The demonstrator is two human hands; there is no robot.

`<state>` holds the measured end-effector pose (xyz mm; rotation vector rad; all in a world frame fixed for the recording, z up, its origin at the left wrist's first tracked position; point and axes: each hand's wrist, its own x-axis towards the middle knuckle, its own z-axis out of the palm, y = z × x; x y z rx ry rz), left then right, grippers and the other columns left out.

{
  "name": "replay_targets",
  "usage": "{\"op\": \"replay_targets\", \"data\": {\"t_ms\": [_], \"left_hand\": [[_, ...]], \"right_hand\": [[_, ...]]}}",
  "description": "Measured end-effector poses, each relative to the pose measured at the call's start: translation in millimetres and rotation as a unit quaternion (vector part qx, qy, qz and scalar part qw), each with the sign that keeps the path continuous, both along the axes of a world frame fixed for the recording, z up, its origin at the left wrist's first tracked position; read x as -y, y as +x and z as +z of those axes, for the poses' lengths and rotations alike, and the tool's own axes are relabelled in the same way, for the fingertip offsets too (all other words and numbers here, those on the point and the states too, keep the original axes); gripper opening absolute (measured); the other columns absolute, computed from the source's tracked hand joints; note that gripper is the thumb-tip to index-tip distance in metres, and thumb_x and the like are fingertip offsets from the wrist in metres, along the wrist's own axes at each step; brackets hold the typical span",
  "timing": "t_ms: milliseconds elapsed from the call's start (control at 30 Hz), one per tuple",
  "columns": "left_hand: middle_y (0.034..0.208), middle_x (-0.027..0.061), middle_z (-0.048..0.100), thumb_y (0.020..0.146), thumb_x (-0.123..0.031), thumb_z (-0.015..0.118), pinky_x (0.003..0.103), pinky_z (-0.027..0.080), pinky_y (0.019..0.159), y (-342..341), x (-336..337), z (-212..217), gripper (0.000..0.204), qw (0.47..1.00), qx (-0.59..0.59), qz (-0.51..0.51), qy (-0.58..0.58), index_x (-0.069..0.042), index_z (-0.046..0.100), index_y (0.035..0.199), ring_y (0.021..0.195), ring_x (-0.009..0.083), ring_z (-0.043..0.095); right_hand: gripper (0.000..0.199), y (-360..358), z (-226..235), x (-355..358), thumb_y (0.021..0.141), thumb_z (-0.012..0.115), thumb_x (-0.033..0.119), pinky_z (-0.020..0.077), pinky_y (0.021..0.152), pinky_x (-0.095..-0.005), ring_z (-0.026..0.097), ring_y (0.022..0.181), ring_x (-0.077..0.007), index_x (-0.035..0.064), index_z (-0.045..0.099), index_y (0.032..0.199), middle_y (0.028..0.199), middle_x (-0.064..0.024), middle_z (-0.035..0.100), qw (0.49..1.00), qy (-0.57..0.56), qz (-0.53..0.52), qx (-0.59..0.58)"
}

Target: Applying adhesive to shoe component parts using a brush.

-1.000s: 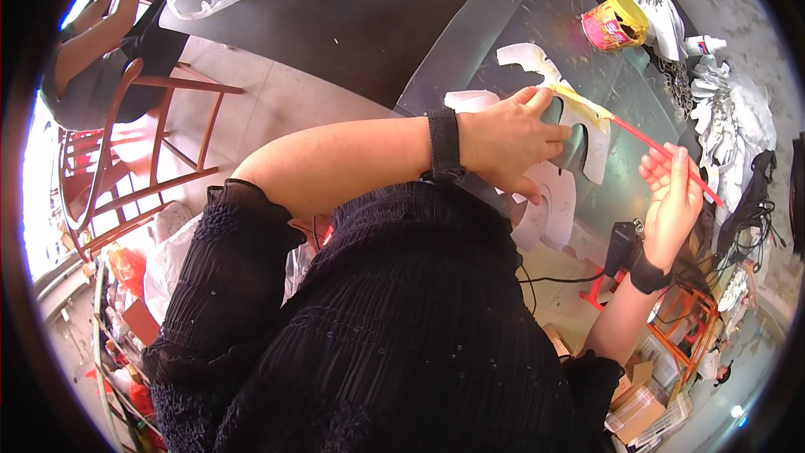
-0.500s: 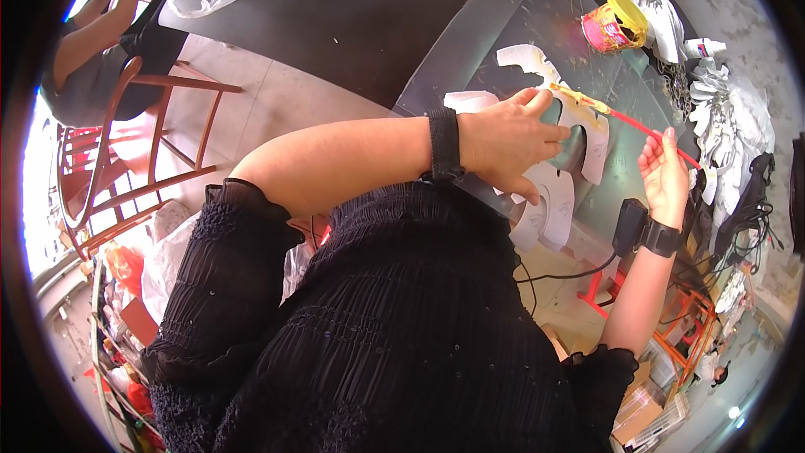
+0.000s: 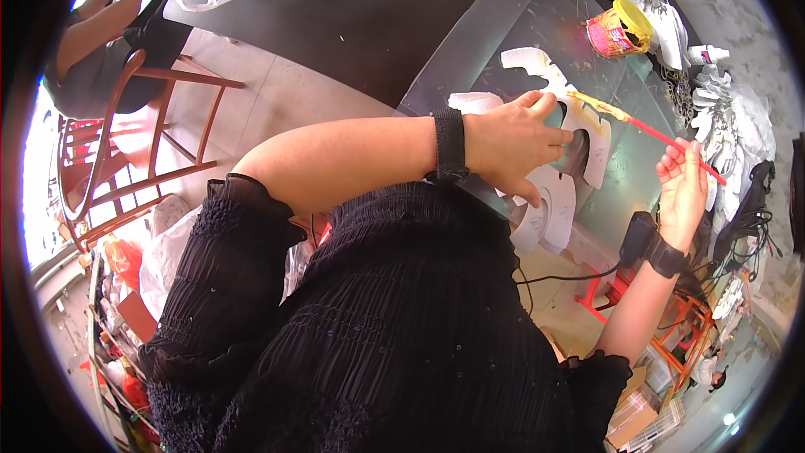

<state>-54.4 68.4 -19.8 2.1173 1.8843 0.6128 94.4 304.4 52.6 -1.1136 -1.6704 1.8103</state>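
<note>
My left hand [image 3: 516,143] presses down on a white cut-out paper shape [image 3: 579,130] lying on a clear plastic sheet [image 3: 520,8] over the dark table. My right hand [image 3: 683,184] grips a thin red brush [image 3: 662,136] whose yellowish tip rests on the upper edge of the paper shape, just beyond my left fingertips. A second white cut-out [image 3: 549,214] lies below my left hand, partly under it. Both wrists wear black bands.
A pink pot with a yellow lid [image 3: 619,29] stands at the far end of the sheet. White paper flowers [image 3: 662,8] and black cables [image 3: 750,218] crowd the right side. Another person sits at a red wooden chair [image 3: 126,159] at left.
My right hand has moved up and slightly left, bringing the brush tip along the paper shape's edge. My left hand has stayed in place on the paper.
</note>
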Motion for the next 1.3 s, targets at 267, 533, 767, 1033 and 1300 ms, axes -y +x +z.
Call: {"op": "replay_targets", "data": {"t_ms": [267, 533, 767, 1033, 1300], "left_hand": [[0.13, 0.006, 0.044, 0.07, -0.05, 0.064, 0.045, 0.027, 0.103, 0.6, 0.4, -2.5, 0.065, 1.0, -0.002, 0.002, 0.026, -0.002, 0.055, 0.112, 0.115, 0.0365, 0.034], [0.13, 0.0066, 0.044, 0.069, -0.05, 0.064, 0.044, 0.025, 0.104, 0.5, 0.3, -0.5, 0.066, 1.0, -0.004, 0.001, 0.01, -0.002, 0.055, 0.112, 0.114, 0.0342, 0.036], [0.131, 0.0066, 0.043, 0.07, -0.051, 0.064, 0.044, 0.024, 0.105, 0.3, 0.4, 1.2, 0.066, 1.0, -0.007, -0.001, 0.002, -0.002, 0.054, 0.114, 0.116, 0.0347, 0.035], [0.131, 0.0063, 0.043, 0.07, -0.051, 0.064, 0.044, 0.024, 0.104, 0.9, 0.0, 0.3, 0.066, 1.0, -0.013, 0.001, 0.003, -0.003, 0.054, 0.114, 0.116, 0.0357, 0.035], [0.131, 0.0059, 0.044, 0.07, -0.051, 0.064, 0.044, 0.024, 0.104, 1.1, 0.4, -1.3, 0.066, 1.0, -0.011, 0.002, 0.011, -0.002, 0.055, 0.113, 0.116, 0.0362, 0.034]], "right_hand": [[0.034, 0.6, -2.5, 0.4, 0.086, 0.059, 0.032, 0.047, 0.06, -0.0229, 0.056, 0.066, -0.0106, 0.0001, 0.058, 0.095, 0.077, -0.0044, 0.059, 0.999, -0.031, -0.03, -0.023], [0.03, -1.5, -35.8, -3.8, 0.085, 0.06, 0.031, 0.0493, 0.062, -0.0237, 0.057, 0.068, -0.0092, 0.0025, 0.057, 0.093, 0.078, -0.0037, 0.06, 0.986, -0.164, -0.018, -0.008], [0.027, 8.9, -56.1, -9.1, 0.084, 0.061, 0.028, 0.0511, 0.066, -0.0253, 0.059, 0.072, -0.0112, 0.0022, 0.057, 0.091, 0.08, -0.0048, 0.061, 0.973, -0.227, -0.046, -0.015], [0.025, 22.7, -66.8, -15.7, 0.084, 0.061, 0.026, 0.0513, 0.069, -0.0268, 0.059, 0.074, -0.0127, 0.0026, 0.057, 0.092, 0.081, -0.0052, 0.06, 0.964, -0.256, -0.069, -0.022], [0.032, 21.2, -39.9, -4.5, 0.086, 0.058, 0.029, 0.0504, 0.071, -0.0291, 0.058, 0.075, -0.0146, -0.0006, 0.056, 0.098, 0.082, -0.0071, 0.059, 0.99, -0.137, -0.032, -0.008]]}}
